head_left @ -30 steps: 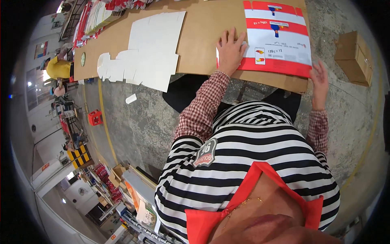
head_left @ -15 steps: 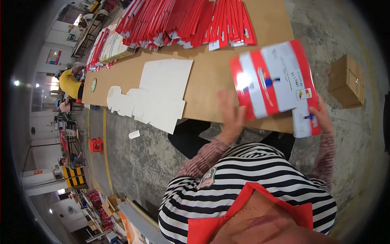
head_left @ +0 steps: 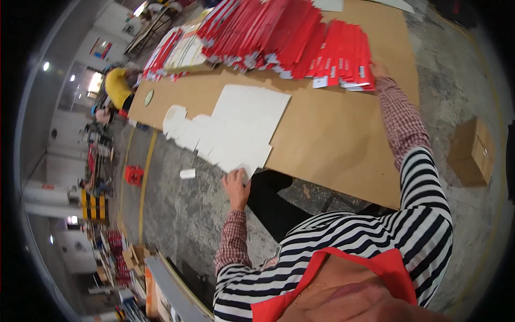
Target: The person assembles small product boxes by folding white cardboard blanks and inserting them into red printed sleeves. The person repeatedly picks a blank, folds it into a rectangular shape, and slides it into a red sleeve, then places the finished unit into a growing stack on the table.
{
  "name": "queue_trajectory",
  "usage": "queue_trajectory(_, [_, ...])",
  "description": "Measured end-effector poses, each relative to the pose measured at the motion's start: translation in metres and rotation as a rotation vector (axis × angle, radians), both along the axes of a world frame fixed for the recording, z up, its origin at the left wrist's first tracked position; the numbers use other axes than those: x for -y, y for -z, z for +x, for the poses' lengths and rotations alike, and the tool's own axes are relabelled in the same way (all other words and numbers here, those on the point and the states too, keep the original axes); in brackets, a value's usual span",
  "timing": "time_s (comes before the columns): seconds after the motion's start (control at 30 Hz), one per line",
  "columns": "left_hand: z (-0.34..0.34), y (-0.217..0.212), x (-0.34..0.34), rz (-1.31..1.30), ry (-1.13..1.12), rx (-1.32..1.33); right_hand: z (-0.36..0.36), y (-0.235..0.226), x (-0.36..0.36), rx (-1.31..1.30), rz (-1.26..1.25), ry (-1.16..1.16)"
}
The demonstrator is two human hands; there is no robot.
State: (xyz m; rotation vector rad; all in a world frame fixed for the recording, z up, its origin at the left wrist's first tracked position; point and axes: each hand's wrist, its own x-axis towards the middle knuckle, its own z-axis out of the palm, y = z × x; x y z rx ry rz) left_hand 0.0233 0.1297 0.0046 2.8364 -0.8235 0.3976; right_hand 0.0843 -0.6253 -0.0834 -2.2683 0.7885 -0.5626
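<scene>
My left hand (head_left: 236, 189) grips the near corner of a flat white cardboard blank (head_left: 241, 115), its fingers curled at the edge. The blank lies printed side hidden on the brown tabletop, with notched flaps toward the left. My right arm reaches far forward, and my right hand (head_left: 379, 70) is against the right end of a long row of flat red and white cartons (head_left: 289, 40). The cartons lean overlapping one another like shingles. Most of the right hand's fingers are hidden, so their grip does not show.
The brown table (head_left: 338, 139) ends just in front of me. A bundle of light flat cartons (head_left: 188, 53) lies left of the row. On the floor stand a cardboard box (head_left: 472, 152) at right and a red crate (head_left: 134, 175) at left. Someone in yellow (head_left: 118, 88) works farther off.
The red and white carton has left the space in front of me. My right hand has gone forward to the row's end; my left has moved left to the white blank. The view has shifted.
</scene>
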Motion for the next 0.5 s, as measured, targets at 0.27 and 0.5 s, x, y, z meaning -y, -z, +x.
queue_trajectory(0.27, [0.025,-0.118,0.01,-0.13,0.37,-0.088,-0.147,-0.108,-0.199,0.113,0.078,-0.449])
queue_trajectory(0.5, [-0.03,-0.124,0.145,-0.099,0.494,-0.002,-0.285,-0.163,-0.309,0.175,-0.315,-0.743])
